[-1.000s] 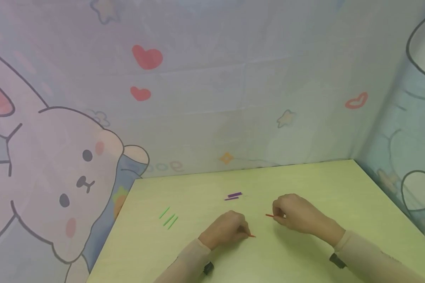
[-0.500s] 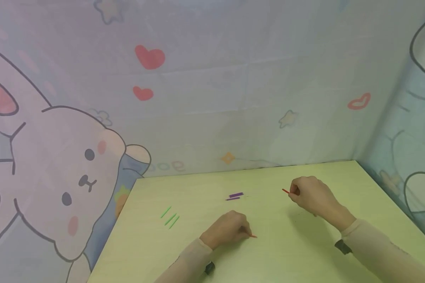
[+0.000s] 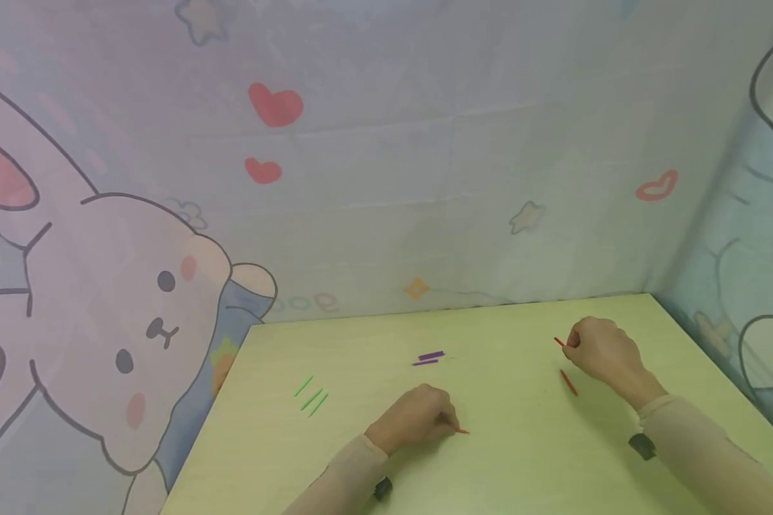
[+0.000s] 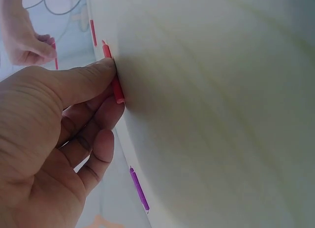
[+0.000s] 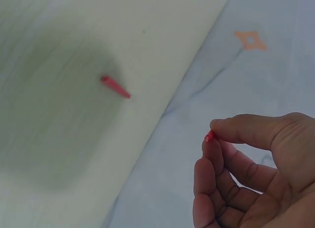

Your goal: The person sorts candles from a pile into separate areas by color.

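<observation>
My left hand (image 3: 415,418) rests low over the table, thumb and fingertips pinching a thin red candle (image 4: 118,91) that lies against the tabletop. Raised above the table on the right, my right hand (image 3: 608,357) pinches another red candle (image 5: 209,136) by thumb and forefinger, its end sticking out to the left. Below that hand a third red candle (image 3: 569,383) lies on the table, slanted. Two purple candles (image 3: 431,355) lie side by side toward the back. Several thin green candles (image 3: 311,399) lie roughly parallel on the left.
The pale yellow-green table (image 3: 489,472) ends at a back edge against a hanging cloth (image 3: 373,236) printed with a rabbit, hearts and stars. A second stretch of cloth (image 3: 747,272) hangs along the right side.
My right hand has moved right and toward the back with its red candle. The red candle lying on the table has come out from behind it. My left hand stays about where it was.
</observation>
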Available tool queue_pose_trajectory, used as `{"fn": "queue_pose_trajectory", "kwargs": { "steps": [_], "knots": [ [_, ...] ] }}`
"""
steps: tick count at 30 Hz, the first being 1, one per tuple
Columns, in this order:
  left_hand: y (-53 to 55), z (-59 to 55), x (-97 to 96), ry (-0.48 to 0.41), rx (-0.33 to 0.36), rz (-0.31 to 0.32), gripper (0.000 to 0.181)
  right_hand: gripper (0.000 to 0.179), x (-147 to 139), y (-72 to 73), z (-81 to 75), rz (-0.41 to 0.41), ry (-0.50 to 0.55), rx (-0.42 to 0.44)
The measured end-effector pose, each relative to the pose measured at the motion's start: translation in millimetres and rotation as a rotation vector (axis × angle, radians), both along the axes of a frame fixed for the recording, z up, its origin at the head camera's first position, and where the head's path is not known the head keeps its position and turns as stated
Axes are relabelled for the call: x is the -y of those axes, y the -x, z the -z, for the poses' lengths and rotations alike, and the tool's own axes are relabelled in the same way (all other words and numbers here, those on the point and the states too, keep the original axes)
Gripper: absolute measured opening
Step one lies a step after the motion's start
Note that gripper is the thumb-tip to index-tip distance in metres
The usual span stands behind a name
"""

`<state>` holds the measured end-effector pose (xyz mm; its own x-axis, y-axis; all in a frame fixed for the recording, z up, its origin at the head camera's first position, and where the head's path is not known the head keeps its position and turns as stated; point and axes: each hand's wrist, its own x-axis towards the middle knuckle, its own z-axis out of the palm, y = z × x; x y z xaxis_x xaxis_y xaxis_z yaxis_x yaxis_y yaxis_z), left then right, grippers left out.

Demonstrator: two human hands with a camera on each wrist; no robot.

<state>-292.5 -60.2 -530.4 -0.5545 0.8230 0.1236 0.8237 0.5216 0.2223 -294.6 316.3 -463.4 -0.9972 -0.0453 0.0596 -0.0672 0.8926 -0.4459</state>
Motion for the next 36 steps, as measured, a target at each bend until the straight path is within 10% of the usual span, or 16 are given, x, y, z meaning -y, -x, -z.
{"fn": "queue_pose_trajectory", "kwargs": {
  "steps": [36],
  "knots": [
    [-1.7, 0.5, 1.3, -0.016, 0.012, -0.003, 0.006, 0.014, -17, 1.5, 48.1, 0.071, 0.064, 0.163]
  ]
}}
